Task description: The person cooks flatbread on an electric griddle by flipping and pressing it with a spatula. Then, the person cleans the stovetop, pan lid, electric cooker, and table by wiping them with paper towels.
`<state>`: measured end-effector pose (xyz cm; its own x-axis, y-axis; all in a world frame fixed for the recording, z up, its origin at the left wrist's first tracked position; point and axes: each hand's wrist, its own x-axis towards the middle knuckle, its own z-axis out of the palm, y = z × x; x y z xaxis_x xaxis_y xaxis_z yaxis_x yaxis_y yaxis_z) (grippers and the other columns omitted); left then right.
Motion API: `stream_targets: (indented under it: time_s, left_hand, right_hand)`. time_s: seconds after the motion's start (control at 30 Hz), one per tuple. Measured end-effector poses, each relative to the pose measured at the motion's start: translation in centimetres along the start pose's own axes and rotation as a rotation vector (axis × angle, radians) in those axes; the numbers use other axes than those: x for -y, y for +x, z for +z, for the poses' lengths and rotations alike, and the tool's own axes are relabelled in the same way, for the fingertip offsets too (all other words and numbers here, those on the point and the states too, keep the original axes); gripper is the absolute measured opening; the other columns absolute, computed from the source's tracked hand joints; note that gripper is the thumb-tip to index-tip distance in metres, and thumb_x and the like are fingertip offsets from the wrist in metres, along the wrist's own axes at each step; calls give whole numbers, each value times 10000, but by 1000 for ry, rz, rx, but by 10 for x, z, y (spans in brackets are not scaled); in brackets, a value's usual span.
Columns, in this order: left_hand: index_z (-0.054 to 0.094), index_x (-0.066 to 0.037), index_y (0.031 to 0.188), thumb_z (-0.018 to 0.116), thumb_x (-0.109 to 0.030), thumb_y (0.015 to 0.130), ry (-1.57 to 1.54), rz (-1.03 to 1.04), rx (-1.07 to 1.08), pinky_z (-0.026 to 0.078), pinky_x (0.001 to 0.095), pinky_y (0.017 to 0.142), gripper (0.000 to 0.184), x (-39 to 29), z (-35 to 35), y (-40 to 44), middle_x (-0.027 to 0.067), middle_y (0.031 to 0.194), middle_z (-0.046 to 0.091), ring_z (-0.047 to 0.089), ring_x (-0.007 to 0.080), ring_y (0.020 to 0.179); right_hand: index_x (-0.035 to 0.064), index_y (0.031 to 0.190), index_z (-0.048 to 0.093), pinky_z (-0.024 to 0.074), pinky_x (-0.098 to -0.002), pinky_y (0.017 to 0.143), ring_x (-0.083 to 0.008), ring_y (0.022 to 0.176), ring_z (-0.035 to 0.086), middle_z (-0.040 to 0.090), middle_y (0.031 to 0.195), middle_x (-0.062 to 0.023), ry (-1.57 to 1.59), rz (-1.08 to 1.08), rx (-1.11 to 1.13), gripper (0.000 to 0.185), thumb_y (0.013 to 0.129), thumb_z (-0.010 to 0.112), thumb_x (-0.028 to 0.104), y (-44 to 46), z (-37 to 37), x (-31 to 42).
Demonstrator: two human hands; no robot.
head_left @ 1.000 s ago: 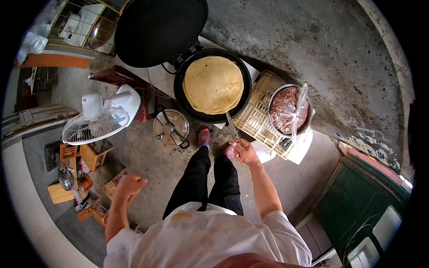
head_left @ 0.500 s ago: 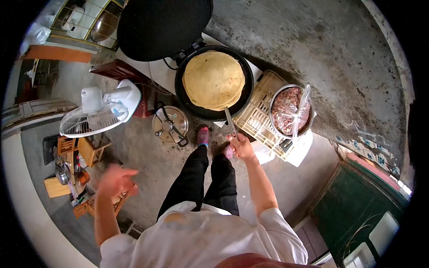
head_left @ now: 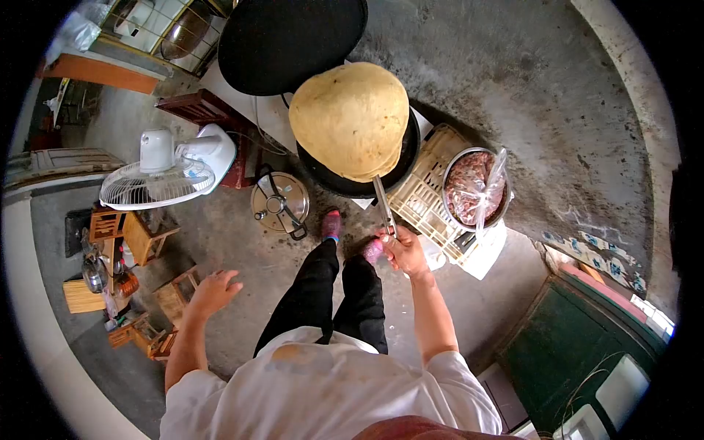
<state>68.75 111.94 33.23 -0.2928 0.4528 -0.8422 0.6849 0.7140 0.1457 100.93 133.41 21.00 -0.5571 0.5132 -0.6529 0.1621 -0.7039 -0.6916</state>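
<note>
My right hand [head_left: 405,251] is closed round the handle end of metal tongs [head_left: 383,199]. Their tips grip the near edge of a large round flatbread [head_left: 350,121]. The flatbread looks raised above the black electric griddle [head_left: 326,176], overlapping its hinge and part of its upright lid [head_left: 290,44]. Whether any part still touches the griddle, I cannot tell. My left hand [head_left: 213,295] hangs out to the left, fingers apart, holding nothing.
A bowl of minced meat [head_left: 473,183] with a plastic bag stands on a cream plastic crate [head_left: 433,176] at the right. A pressure cooker [head_left: 280,203] sits on the floor near my feet. Left of it are a white fan [head_left: 158,180] and small wooden stools [head_left: 174,297].
The flatbread has come up off the griddle with the tongs and now looks larger. My left hand has shifted slightly right and is less blurred.
</note>
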Motion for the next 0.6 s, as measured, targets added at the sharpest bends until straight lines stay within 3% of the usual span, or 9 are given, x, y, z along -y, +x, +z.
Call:
stream_targets:
  time_s: [0.1, 0.33, 0.43, 0.6]
  left_hand:
    - [522, -27, 1101, 513, -279, 821, -88, 108, -77, 429, 397, 802, 377, 7, 10, 0, 166, 1069, 558, 531, 328, 974]
    - [521, -21, 1094, 508, -260, 824, -56, 122, -33, 432, 405, 796, 361, 28, 28, 10, 179, 1067, 556, 532, 338, 971]
    - [522, -21, 1086, 510, -253, 822, -88, 91, -5, 435, 413, 781, 352, 29, 26, 5, 187, 1048, 560, 533, 348, 957]
    - [524, -32, 1075, 519, -272, 818, -25, 191, -116, 440, 425, 755, 352, 28, 25, 9, 184, 1003, 572, 535, 363, 923]
  right_hand:
    - [32, 925, 565, 283, -226, 314, -72, 367, 374, 439, 512, 6, -70, -11, -42, 185, 841, 564, 197, 2, 0, -2]
    - [41, 918, 570, 269, -222, 298, -75, 337, 345, 410, 502, 15, -123, 128, -155, 217, 843, 556, 244, 27, -16, -49]
    - [38, 901, 566, 264, -226, 294, -78, 326, 338, 410, 500, 13, -86, 86, -149, 217, 842, 558, 246, 22, -11, -44]
    - [31, 873, 555, 268, -225, 295, -80, 324, 342, 411, 503, 10, -114, 118, -189, 228, 841, 558, 256, 17, -12, -45]
